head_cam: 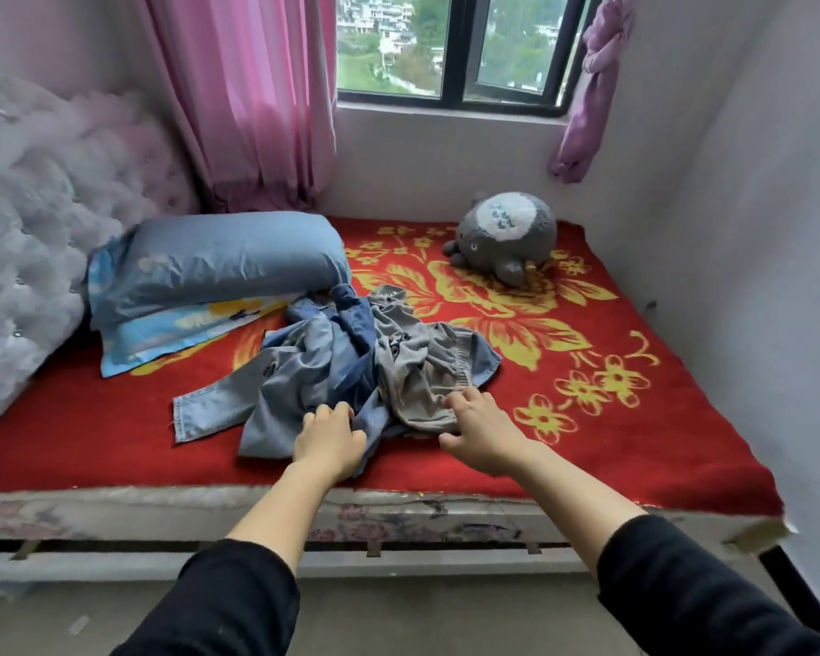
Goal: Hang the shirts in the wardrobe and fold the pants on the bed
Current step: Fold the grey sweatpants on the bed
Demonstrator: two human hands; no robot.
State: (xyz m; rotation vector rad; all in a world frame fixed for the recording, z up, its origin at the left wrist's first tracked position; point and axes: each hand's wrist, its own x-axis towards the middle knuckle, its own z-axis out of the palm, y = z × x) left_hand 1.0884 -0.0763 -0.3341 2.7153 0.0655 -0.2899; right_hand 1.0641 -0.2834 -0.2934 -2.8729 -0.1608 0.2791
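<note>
A heap of clothes (346, 366) lies in the middle of the bed (635, 442), which has a red blanket with yellow flowers. The heap holds light blue denim pieces, a darker blue one and a grey garment (417, 371); one denim leg (209, 409) sticks out to the left. My left hand (330, 442) rests on the near edge of the denim, fingers curled into the cloth. My right hand (476, 430) touches the near edge of the grey garment with fingers spread. Whether either hand has a grip on the cloth is not plain.
A blue pillow (228, 262) on a patterned pillowcase lies at the head end, left, by a tufted headboard (34, 239). A grey plush toy (507, 234) sits at the far side under the window. A wall runs along the right. The bed's worn front edge (398, 508) faces me.
</note>
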